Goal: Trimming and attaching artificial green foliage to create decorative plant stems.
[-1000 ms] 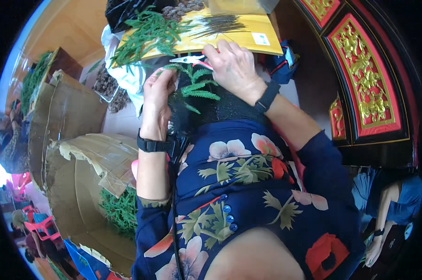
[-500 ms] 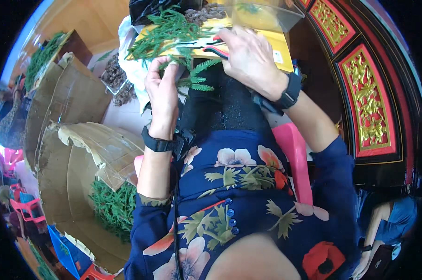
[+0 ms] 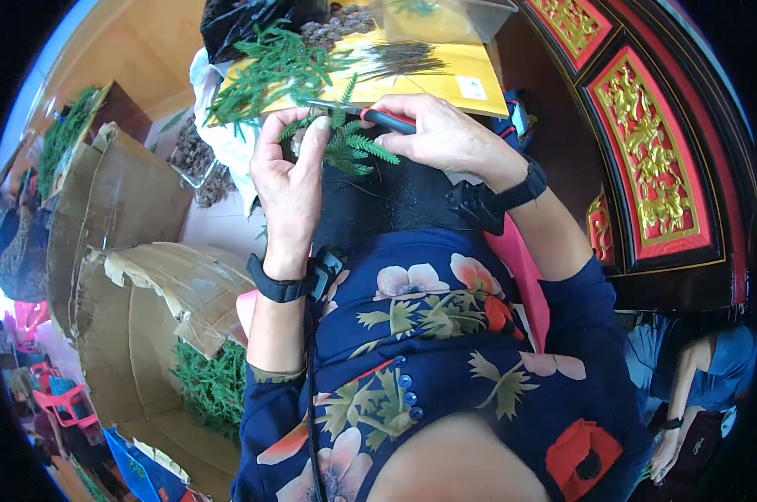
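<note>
My left hand pinches the base of a green conifer-like sprig between thumb and fingers, just off the near edge of the yellow board. My right hand grips a pair of pliers with red and black handles. Their metal jaws point left, close to the stem above my left fingertips; whether they touch it I cannot tell. On the board lie a heap of green sprigs and a bundle of thin dark wires.
Brown cone-like pieces and a black plastic bag sit at the board's far side. A torn cardboard box at left holds more sprigs. Carved red and gold panels stand at right. Another person's arm shows lower right.
My right hand has brought the pliers down from over the board toward the sprig, and their handles are closer together. The bundle of wires has come into sight. The whole view has shifted slightly.
</note>
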Demonstrator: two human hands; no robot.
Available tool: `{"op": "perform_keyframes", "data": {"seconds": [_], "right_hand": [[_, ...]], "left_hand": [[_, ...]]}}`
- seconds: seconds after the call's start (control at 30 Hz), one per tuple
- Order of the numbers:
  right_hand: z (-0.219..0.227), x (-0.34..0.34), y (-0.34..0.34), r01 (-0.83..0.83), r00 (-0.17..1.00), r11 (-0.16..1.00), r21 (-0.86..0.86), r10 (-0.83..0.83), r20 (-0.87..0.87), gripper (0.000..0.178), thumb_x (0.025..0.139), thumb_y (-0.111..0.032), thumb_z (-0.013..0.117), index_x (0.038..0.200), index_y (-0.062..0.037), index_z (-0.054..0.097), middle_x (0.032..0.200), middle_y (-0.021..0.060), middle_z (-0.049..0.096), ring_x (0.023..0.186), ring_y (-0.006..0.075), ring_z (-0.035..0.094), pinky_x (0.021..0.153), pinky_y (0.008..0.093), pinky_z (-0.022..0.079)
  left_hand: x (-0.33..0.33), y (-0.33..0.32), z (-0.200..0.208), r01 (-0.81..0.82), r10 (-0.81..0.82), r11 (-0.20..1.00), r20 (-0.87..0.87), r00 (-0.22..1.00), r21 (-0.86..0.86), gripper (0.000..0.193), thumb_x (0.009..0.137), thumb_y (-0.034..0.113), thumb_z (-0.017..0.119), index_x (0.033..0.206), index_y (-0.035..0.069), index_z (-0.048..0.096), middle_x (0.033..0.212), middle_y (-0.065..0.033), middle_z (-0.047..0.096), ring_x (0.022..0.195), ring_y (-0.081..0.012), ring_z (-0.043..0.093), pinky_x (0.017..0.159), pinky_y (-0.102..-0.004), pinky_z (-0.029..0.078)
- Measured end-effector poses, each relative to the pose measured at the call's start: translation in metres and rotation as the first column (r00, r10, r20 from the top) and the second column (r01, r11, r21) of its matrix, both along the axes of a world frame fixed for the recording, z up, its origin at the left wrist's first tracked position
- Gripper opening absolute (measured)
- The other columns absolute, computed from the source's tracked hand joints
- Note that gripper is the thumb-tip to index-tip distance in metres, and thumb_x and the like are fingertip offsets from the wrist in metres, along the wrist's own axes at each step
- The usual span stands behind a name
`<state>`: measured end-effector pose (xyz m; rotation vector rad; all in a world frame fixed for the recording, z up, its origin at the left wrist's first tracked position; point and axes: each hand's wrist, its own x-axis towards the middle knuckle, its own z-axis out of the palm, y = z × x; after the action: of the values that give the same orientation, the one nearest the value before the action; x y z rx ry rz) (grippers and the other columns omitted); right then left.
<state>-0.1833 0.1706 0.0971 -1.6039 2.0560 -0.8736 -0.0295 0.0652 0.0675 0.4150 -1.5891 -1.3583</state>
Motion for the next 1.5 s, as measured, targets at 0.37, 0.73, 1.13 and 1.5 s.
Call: {"op": "perform_keyframes", "data": {"seconds": [0.37, 0.73, 1.13, 1.5], "right_hand": [[-0.009, -0.005, 0.01, -0.056, 0.998, 0.99, -0.128, 0.057, 0.005, 0.038, 0.075, -0.02, 0.061, 0.109, -0.0038, 0.06, 0.086, 0.018, 0.063, 0.078, 0.0263, 0.061, 0.073, 0.0348, 0.047], [-0.006, -0.005, 0.011, -0.104, 0.993, 0.995, -0.009, 0.103, -0.053, 0.032, 0.08, -0.015, 0.06, 0.111, -0.0037, 0.057, 0.1, 0.014, 0.062, 0.094, 0.0264, 0.058, 0.087, 0.0336, 0.044], [-0.008, 0.004, 0.017, -0.055, 0.986, 0.99, -0.128, 0.033, -0.161, 0.029, 0.08, -0.016, 0.063, 0.106, -0.0031, 0.058, 0.1, 0.0168, 0.061, 0.095, 0.0323, 0.058, 0.087, 0.0374, 0.045], [-0.005, 0.002, 0.026, -0.055, 0.972, 0.991, -0.121, 0.025, -0.234, 0.026, 0.078, -0.012, 0.062, 0.102, -0.002, 0.059, 0.09, 0.0169, 0.063, 0.086, 0.0332, 0.06, 0.08, 0.0378, 0.047]], "left_hand": [[0.002, 0.003, 0.001, 0.019, -0.018, 1.0, 0.08, 0.997, -0.009, 0.017, 0.081, 0.006, 0.068, 0.095, 0.003, 0.059, 0.076, 0.0042, 0.057, 0.066, -0.0009, 0.045, 0.057, -0.0148, 0.035], [0.004, 0.003, 0.002, 0.089, -0.095, 0.993, 0.076, 0.993, 0.079, 0.015, 0.082, 0.007, 0.067, 0.094, 0.002, 0.06, 0.076, 0.0043, 0.057, 0.066, -0.0013, 0.046, 0.057, -0.0155, 0.036], [0.008, 0.0, 0.004, 0.146, -0.165, 0.981, 0.159, 0.973, 0.128, 0.016, 0.084, 0.012, 0.066, 0.095, 0.002, 0.061, 0.076, 0.0033, 0.059, 0.065, -0.0011, 0.047, 0.056, -0.0155, 0.035], [0.009, 0.005, 0.009, 0.237, -0.277, 0.943, 0.156, 0.948, 0.235, 0.015, 0.083, 0.012, 0.067, 0.094, 0.003, 0.061, 0.077, 0.003, 0.061, 0.064, -0.0016, 0.048, 0.056, -0.0163, 0.036]]}}
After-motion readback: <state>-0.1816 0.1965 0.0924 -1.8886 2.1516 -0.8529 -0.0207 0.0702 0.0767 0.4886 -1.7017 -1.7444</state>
